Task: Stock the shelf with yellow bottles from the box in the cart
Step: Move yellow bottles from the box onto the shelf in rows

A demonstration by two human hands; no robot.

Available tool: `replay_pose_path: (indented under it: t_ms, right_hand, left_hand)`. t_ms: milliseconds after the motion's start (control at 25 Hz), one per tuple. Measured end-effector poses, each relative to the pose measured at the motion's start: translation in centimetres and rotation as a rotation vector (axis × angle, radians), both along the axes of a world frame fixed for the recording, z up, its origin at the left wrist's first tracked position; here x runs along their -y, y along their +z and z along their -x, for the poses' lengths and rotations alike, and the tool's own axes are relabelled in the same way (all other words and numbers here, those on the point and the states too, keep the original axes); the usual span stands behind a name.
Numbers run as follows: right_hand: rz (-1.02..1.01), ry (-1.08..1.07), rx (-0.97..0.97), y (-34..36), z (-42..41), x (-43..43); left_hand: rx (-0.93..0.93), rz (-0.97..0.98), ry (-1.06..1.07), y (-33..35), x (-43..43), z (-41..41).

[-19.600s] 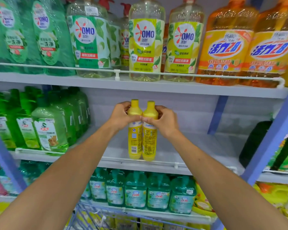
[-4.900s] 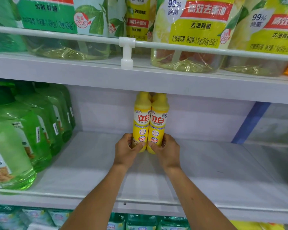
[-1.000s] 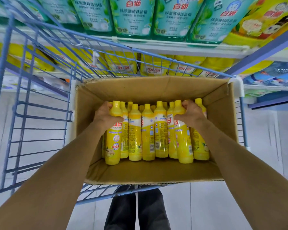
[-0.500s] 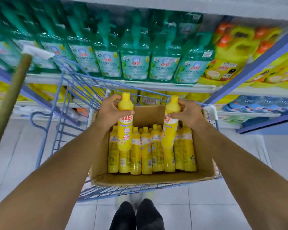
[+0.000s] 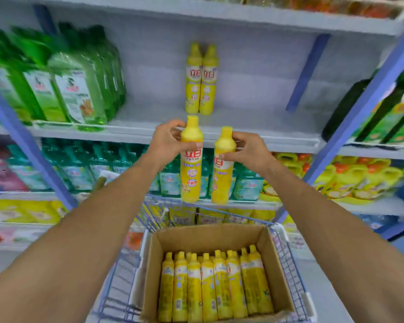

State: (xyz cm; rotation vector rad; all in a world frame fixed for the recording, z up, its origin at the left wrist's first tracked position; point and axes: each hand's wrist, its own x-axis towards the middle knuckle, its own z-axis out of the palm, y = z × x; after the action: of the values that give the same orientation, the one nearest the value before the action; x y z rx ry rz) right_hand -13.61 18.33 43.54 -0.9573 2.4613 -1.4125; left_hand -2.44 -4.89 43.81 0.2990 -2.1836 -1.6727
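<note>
each hand holds one yellow bottle standing tall, the left hand [image 5: 167, 142] wrapped round the left bottle [image 5: 191, 164] and the right hand [image 5: 245, 149] round the right bottle [image 5: 222, 170], with the shelf [image 5: 254, 127] just above and behind them, over the box [image 5: 219, 234] in the cart [image 5: 287, 257].

Both bare forearms reach from the lower corners toward frame centre. The left hand [image 5: 167, 142] and right hand [image 5: 246, 149] are raised side by side, fingers curled closed, each gripping a bottle.
</note>
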Motion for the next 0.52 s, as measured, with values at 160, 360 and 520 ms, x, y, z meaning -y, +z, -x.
replay_pose_path:
  t_ms: [160, 360, 520]
  right_hand:
    - [0.109, 0.054, -0.07, 6.4, -0.4, 2.1]
    - [0.204, 0.156, -0.094, 10.6, 1.1, 4.1]
    - [0.222, 0.237, -0.106, 13.3, 4.0, 5.6]
  left_hand:
    - [-0.133, 0.027, -0.024, 6.4, 0.7, 0.2]
    - [-0.197, 0.052, -0.055, 10.3, 1.1, 1.6]
    - [-0.229, 0.072, -0.007, 12.0, 2.6, 3.7]
